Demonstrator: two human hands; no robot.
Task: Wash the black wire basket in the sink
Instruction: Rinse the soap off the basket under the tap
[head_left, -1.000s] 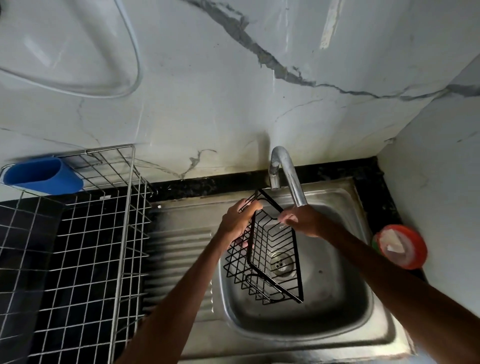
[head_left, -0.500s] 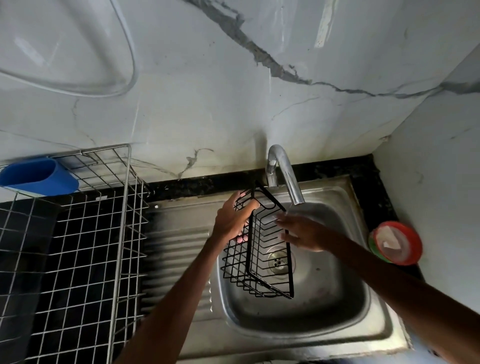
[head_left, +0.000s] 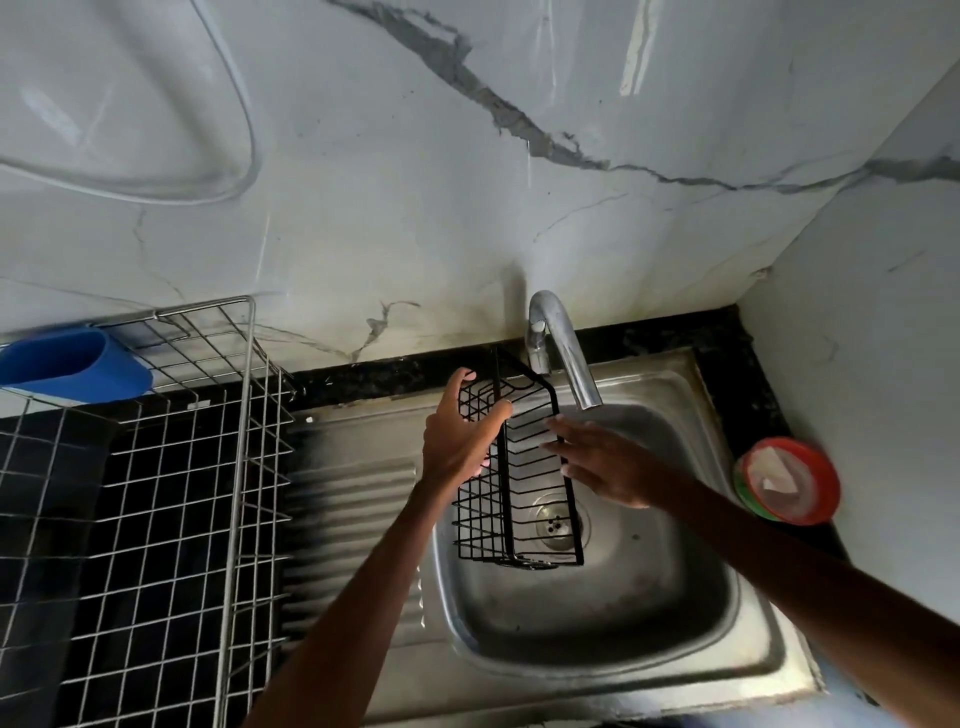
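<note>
the left hand (head_left: 460, 434) grips the black rectangular wire basket (head_left: 519, 488) near its upper end, fingers curled behind the mesh and thumb hooked over the thick rim. the right hand (head_left: 610, 465) is flat, its straight fingers (head_left: 563, 428) touching the opposite rim, just below the curved chrome tap (head_left: 566, 353). below both sets of fingers the basket hangs on edge over the stainless steel sink (head_left: 649, 613).

Left hand (head_left: 457, 441) curled in a grip, right hand (head_left: 608, 467) flat — fingers (head_left: 563, 428) straight, outstretched
</note>
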